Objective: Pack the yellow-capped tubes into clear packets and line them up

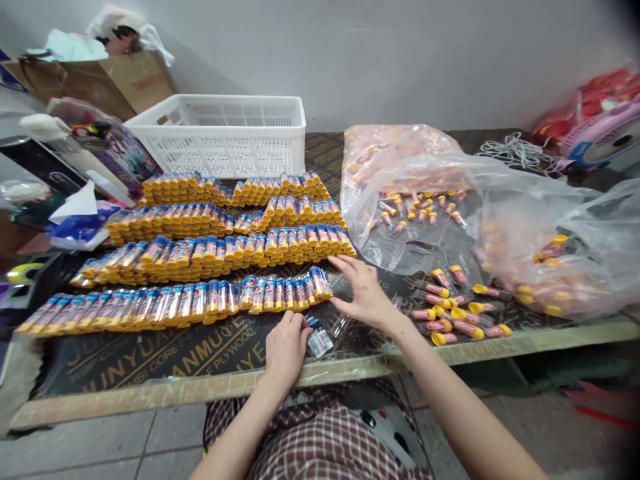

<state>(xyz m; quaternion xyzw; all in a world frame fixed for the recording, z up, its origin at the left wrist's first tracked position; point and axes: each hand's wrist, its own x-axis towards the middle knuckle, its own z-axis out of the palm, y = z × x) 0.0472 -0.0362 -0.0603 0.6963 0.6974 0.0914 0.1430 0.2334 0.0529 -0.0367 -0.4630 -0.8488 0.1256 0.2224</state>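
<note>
Four long rows of small clear tubes with yellow caps and blue labels (180,303) lie stacked across the dark plywood table. My right hand (363,293) is at the right end of the front rows, thumb and fingers apart, with nothing seen between them. Close to the table's front edge, my left hand (287,343) has its fingers bent together beside a small clear packet with printed labels (319,340); what its fingertips hold, if anything, is hidden. Loose tubes with yellow caps and pink contents (465,327) lie to the right of my right hand.
A white plastic crate (220,150) stands behind the rows. Clear bags of tubes (400,143) lie at the right. A pink fan (605,137) and a white cable (520,152) are at the back right. Bottles and a cardboard box (135,83) crowd the left.
</note>
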